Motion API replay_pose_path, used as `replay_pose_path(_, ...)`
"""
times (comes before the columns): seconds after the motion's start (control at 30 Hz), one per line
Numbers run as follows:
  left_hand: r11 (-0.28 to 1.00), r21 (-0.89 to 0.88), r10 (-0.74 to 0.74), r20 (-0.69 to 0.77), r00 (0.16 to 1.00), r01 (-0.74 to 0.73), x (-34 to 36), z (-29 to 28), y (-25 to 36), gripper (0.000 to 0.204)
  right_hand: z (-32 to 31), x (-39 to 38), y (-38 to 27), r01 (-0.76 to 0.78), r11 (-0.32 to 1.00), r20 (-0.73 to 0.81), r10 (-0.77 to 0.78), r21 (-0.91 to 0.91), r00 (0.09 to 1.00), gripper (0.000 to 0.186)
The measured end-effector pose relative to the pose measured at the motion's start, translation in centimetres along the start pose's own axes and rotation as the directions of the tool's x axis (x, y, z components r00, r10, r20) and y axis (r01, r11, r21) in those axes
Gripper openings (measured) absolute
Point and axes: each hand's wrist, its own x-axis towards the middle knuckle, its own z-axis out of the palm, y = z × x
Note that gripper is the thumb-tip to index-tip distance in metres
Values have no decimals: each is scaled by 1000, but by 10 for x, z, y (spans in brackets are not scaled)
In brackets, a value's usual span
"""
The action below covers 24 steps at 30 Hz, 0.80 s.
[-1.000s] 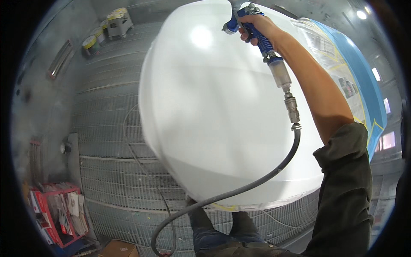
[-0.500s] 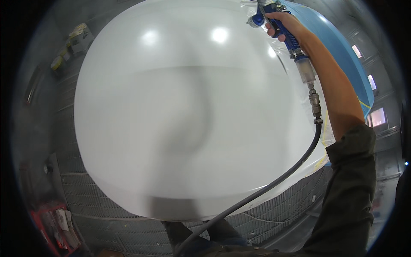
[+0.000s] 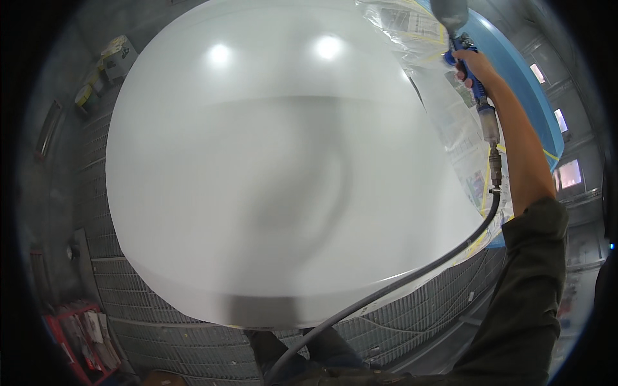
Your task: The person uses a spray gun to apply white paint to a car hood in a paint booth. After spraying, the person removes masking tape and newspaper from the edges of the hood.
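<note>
My right hand (image 3: 477, 69) is wrapped round the grip of a blue spray gun (image 3: 477, 90), held out at the far right. A grey cup (image 3: 449, 11) sits on top of the gun, cut off by the upper edge. Below the grip hang a cloudy filter (image 3: 489, 123) and a metal coupling (image 3: 495, 164). From there a dark hose (image 3: 412, 275) curves down to the lower edge near my legs. A large glossy white panel (image 3: 270, 161) fills the middle, to the left of the gun. My left hand is out of sight.
Clear plastic and newspaper masking (image 3: 460, 138) with yellow tape borders the panel's right side. Blue covering (image 3: 515, 71) lies beyond it. Grated floor (image 3: 154, 341) surrounds the panel. A red rack (image 3: 71, 341) stands at lower left, and containers (image 3: 118, 61) stand at upper left.
My right hand has carried the spray gun right and slightly nearer, off the panel's edge and over the masking. The hose has swung right with it; the cup now shows.
</note>
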Motion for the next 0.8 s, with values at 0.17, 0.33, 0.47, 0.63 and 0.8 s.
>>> replay_pose_path(0.17, 958, 105, -266, -11, 964, 265, -21, 12, -73, 27, 67, -58, -78, 32, 972, 175, -75, 235, 982, 23)
replay_pose_path(0.33, 788, -232, -581, 24, 814, 570, -17, -54, -46, 34, 126, -105, -147, 79, 951, 280, -166, 299, 946, 25)
replay_pose_path(0.47, 873, -131, -488, -264, 832, 470, -58, 3, -117, 33, 178, -144, -234, 115, 886, 392, -312, 450, 866, 25)
replay_pose_path(0.63, 752, -263, -650, -446, 615, 604, -99, 29, -143, 33, 294, -230, -320, 152, 812, 453, -457, 563, 765, 25)
replay_pose_path(0.8, 659, -524, -749, -391, 535, 539, -108, 3, -154, 35, 370, -304, -375, 19, 749, 552, -505, 662, 664, 20)
